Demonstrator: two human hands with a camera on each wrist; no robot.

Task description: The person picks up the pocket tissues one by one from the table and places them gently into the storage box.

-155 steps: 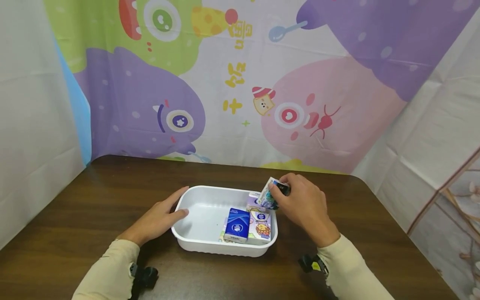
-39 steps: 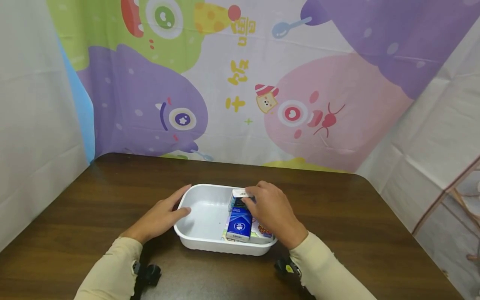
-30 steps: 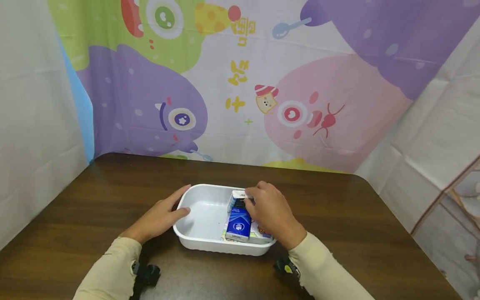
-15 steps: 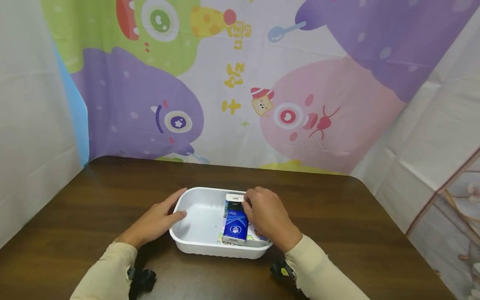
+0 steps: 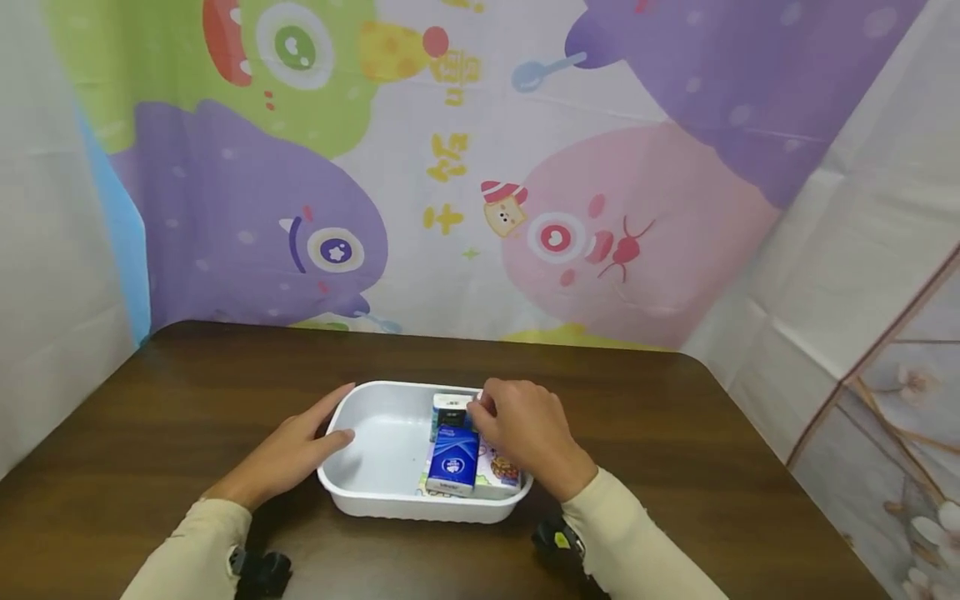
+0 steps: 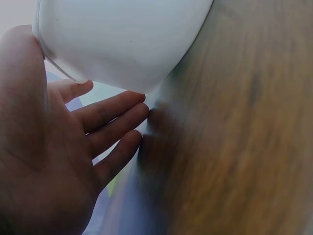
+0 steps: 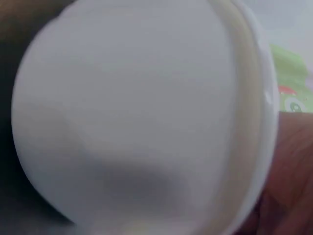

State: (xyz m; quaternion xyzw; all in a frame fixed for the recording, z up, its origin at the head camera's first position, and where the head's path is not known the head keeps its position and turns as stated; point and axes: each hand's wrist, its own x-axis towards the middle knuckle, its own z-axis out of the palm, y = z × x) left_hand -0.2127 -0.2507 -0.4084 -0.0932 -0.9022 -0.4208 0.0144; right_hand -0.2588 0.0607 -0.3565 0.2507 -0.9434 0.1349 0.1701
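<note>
A white plastic tray (image 5: pixel 375 500) stands on the table. My left hand (image 5: pixel 288 454) holds its left end, thumb over the rim and fingers along the outer wall; the left wrist view shows these fingers (image 6: pixel 110 117) fairly straight. Inside, at the right, a blue tissue pack (image 5: pixel 453 458) lies on other packs. Behind it sits a black-and-white tissue pack (image 5: pixel 452 412). A cartoon-printed pack (image 5: pixel 498 471) is partly covered by my right hand (image 5: pixel 528 429). That hand's bent fingers are beside the black-and-white pack; what lies between their tips is hidden. The tray wall (image 7: pixel 127 107) fills the right wrist view.
The dark wooden table (image 5: pixel 675 492) extends around the tray. A cartoon-printed curtain (image 5: pixel 420 283) hangs behind it, with pale cloth (image 5: pixel 817 275) on the right side. The tray's left half shows its bare floor.
My right hand brought the black-and-white pack from above the tray's right rear corner to behind the blue pack. Lately it shifted slightly right of that pack. The left hand stays on the tray.
</note>
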